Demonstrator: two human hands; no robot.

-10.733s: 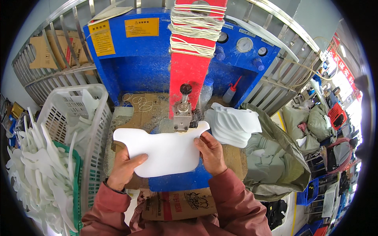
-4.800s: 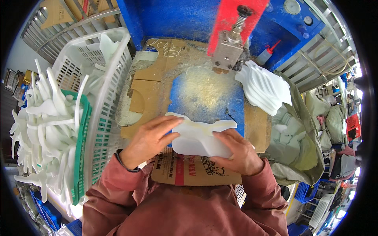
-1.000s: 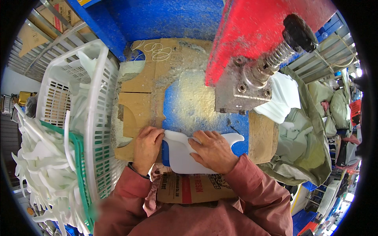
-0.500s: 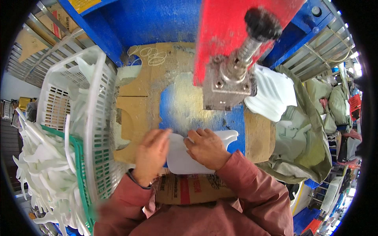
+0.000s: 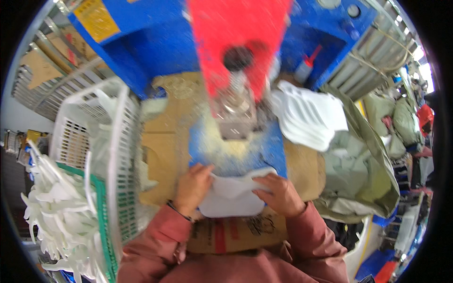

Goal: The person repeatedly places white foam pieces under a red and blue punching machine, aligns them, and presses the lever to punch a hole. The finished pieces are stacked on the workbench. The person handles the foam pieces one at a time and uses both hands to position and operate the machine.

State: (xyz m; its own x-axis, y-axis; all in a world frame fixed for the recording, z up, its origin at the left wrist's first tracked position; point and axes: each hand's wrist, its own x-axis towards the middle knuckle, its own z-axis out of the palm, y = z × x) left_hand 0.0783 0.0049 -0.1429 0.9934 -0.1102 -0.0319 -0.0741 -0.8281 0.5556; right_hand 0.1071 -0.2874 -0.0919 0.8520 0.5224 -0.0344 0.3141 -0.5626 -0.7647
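Note:
A white, smooth foam-like sheet (image 5: 231,202) with a curved upper edge lies at the near edge of a blue pad (image 5: 270,153). My left hand (image 5: 193,187) grips its left end, fingers closed at the upper corner. The right end is between the thumb and fingers of my right hand (image 5: 281,192). Just beyond the sheet, a metal press head (image 5: 236,123) hangs from a red arm (image 5: 238,28) over the pad. Pale dust covers the pad under it. Motion blurs the picture somewhat.
Stacked white cut sheets (image 5: 309,115) lie at the right, beside an open olive sack (image 5: 373,174). On the left stand a white plastic basket (image 5: 120,155) and a heap of white offcuts (image 5: 61,207). A blue machine frame (image 5: 160,52) rises behind; a bottle (image 5: 304,70) stands there.
My right hand has shifted from the middle of the sheet to its right end. My left hand has come onto the left end. The view has turned, moving the press head left in the picture.

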